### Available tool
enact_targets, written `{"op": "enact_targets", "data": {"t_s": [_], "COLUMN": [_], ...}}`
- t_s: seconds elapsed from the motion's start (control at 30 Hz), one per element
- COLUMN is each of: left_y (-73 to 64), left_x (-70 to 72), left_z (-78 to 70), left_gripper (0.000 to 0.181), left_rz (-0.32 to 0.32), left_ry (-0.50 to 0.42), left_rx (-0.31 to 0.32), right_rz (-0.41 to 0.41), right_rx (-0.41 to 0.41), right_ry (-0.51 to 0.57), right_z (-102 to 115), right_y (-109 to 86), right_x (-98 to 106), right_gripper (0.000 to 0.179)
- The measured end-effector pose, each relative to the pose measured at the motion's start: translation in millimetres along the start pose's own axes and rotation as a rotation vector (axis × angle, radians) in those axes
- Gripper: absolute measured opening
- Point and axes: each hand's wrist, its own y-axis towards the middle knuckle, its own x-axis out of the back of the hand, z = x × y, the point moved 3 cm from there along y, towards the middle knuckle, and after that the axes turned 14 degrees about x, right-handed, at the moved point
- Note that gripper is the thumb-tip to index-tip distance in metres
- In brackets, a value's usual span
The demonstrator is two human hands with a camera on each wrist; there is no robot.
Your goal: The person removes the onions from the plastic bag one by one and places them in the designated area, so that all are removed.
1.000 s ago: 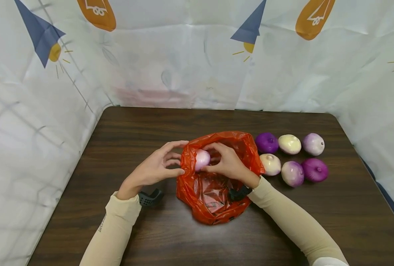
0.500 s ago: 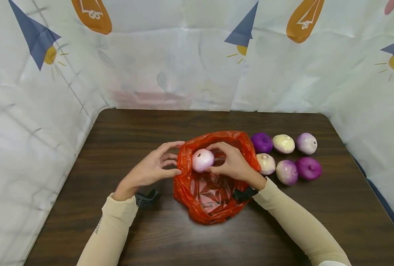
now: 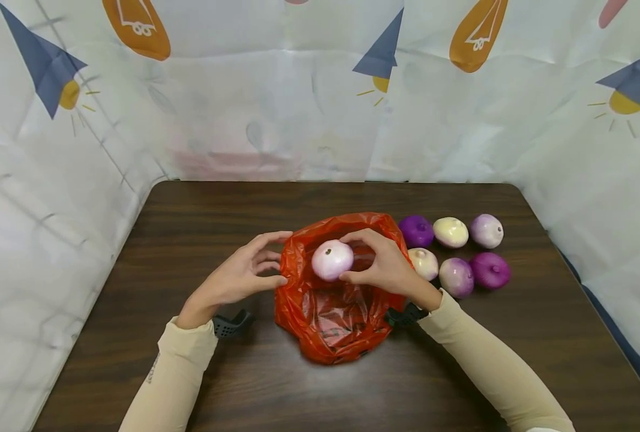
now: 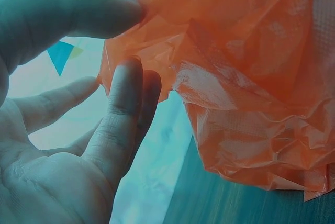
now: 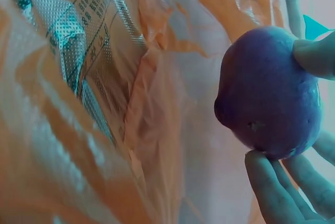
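Observation:
My right hand point(image 3: 387, 264) pinches a pale pink-purple onion point(image 3: 331, 261) between thumb and fingertips, over the mouth of a crinkled red plastic bag point(image 3: 298, 327). Seen from the right wrist, the onion point(image 5: 267, 93) has the thumb at its upper right and fingertips along its underside; the bag's inner walls point(image 5: 157, 103) fill the left. My left hand point(image 3: 239, 267) is at the bag's left side, its thumb and fingers spread apart. From the left wrist, its fingertips point(image 4: 128, 72) rest against the outside of the bag point(image 4: 246, 93).
Right of the bag, several onions lie in two rows: a dark purple one point(image 3: 416, 231), a cream one point(image 3: 451, 232) and a pale lilac one point(image 3: 486, 231) behind, others in front, including a magenta one point(image 3: 490, 270). A printed white sheet point(image 3: 217, 108) surrounds the dark wooden table point(image 3: 217, 204).
The right hand has lifted the onion up and slightly right, away from the bag's left inner wall, so more of it shows. The left hand stays at the bag's side. The head view has shifted.

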Motion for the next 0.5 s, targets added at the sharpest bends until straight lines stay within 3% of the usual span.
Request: {"op": "enact_targets", "data": {"t_s": [0.5], "left_y": [0.1], "left_x": [-0.2], "left_z": [1.2], "left_gripper": [0.078], "left_rz": [-0.003], "left_ry": [0.023], "left_rx": [0.014], "right_rz": [-0.066], "right_rx": [0.005], "right_ry": [0.007], "right_z": [7], "right_y": [-15.1], "right_x": [28], "right_gripper": [0.060]}}
